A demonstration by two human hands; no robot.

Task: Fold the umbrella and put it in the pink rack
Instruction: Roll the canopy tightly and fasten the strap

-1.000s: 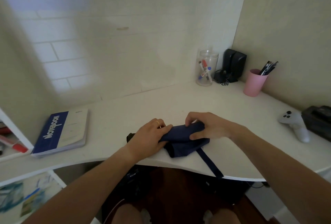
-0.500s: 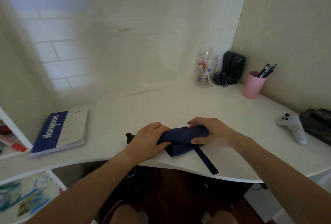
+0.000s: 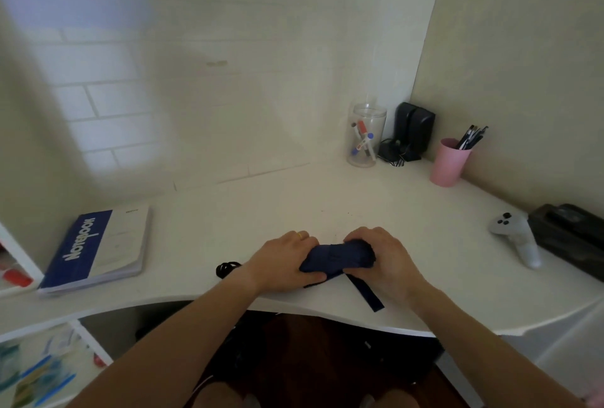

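A navy blue folding umbrella (image 3: 336, 259) lies collapsed on the white desk (image 3: 294, 205) near its front edge. My left hand (image 3: 281, 264) grips its left half and my right hand (image 3: 382, 257) wraps its right end. Its strap (image 3: 366, 293) trails loose toward the desk edge. A black wrist loop (image 3: 226, 269) of the handle pokes out left of my left wrist. The pink cup-shaped rack (image 3: 448, 162) stands at the back right with several dark pens in it, well away from both hands.
A blue and white notebook (image 3: 94, 247) lies at the left. A clear jar of markers (image 3: 365, 138) and black speakers (image 3: 413, 130) fill the back corner. A white game controller (image 3: 518, 237) and a black box (image 3: 572, 234) sit at the right.
Both hands have rolled the umbrella fabric into a tighter bundle. The right hand has closed further over the right end, and the loose flap under the bundle is now tucked in.
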